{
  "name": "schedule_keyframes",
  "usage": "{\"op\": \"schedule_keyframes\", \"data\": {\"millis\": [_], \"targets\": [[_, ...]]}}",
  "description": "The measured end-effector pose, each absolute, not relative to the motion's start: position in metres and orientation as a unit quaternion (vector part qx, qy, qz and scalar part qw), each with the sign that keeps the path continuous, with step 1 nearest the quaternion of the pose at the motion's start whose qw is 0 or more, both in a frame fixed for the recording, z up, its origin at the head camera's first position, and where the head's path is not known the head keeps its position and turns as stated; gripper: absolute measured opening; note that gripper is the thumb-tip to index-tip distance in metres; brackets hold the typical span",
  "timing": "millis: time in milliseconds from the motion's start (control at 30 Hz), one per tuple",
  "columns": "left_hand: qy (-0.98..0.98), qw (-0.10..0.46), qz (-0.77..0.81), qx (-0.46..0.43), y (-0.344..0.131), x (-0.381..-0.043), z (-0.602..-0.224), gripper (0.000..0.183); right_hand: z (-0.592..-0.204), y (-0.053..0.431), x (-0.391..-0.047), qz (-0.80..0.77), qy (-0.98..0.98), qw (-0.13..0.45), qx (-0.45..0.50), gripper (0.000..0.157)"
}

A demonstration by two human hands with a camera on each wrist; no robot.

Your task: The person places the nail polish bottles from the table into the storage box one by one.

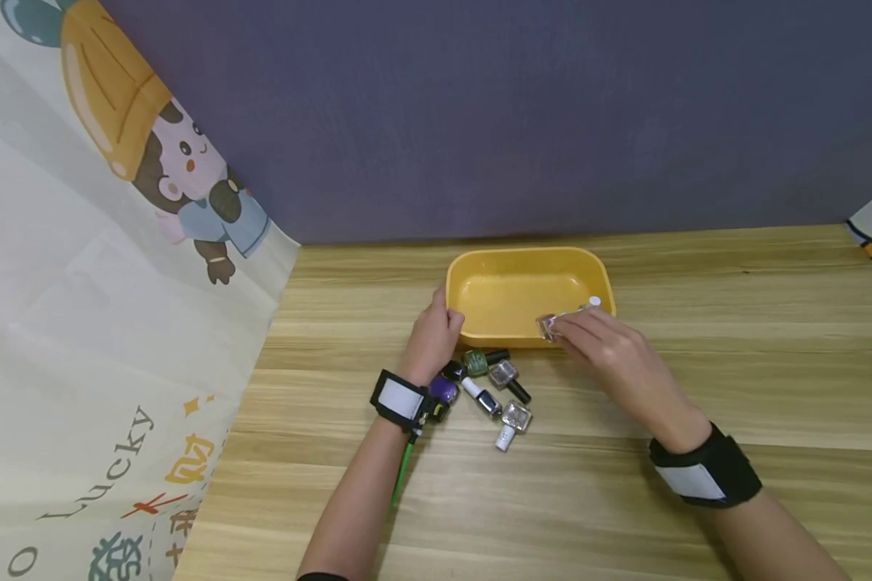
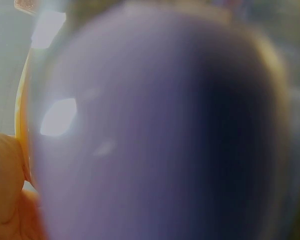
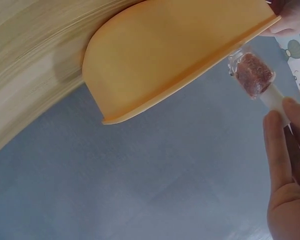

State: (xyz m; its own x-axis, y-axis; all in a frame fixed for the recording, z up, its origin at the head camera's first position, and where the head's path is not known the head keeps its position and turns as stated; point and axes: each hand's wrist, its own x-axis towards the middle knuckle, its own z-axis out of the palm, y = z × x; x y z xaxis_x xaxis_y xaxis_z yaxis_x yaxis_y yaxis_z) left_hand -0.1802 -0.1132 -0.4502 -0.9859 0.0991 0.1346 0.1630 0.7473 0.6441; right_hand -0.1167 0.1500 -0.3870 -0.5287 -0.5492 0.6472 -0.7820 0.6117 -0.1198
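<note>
My left hand [image 1: 433, 335] grips the left end of a yellow plastic basin [image 1: 526, 337], thumb at its rim. Over the basin's front right, my right hand [image 1: 614, 351] pinches a nail polish bottle [image 3: 254, 75] by its white cap. Reddish glitter fills that clear bottle, which points away from the fingertips in the right wrist view. Just beyond these fingers a white cap [image 1: 594, 302] shows near the basin's right wall; the rest of it is hidden. A purple nail polish bottle [image 1: 444, 390] lies beside my left wrist and, blurred, fills most of the left wrist view.
Before the basin, several nail polish bottles lie on the wooden table [image 1: 589, 500]: a green one [image 1: 475, 362], a dark one with a white cap [image 1: 488, 402], a glitter one with a black cap [image 1: 504, 373] and a silver glitter one [image 1: 516, 416]. A dark wall [image 1: 523, 121] stands behind.
</note>
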Motion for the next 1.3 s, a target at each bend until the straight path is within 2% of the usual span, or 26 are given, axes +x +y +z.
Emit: {"op": "schedule_keyframes", "data": {"millis": [833,1300], "targets": [[-0.928,0.040,-0.364,-0.068,-0.114,-0.179,-0.448,0.056,-0.392,0.154,-0.130,0.206,-0.857,0.287,0.376,0.028],[-0.931,0.051,-0.356,-0.067,-0.113,-0.180,-0.449,0.055,-0.399,0.152,-0.141,0.210,-0.864,0.256,0.379,0.028]]}}
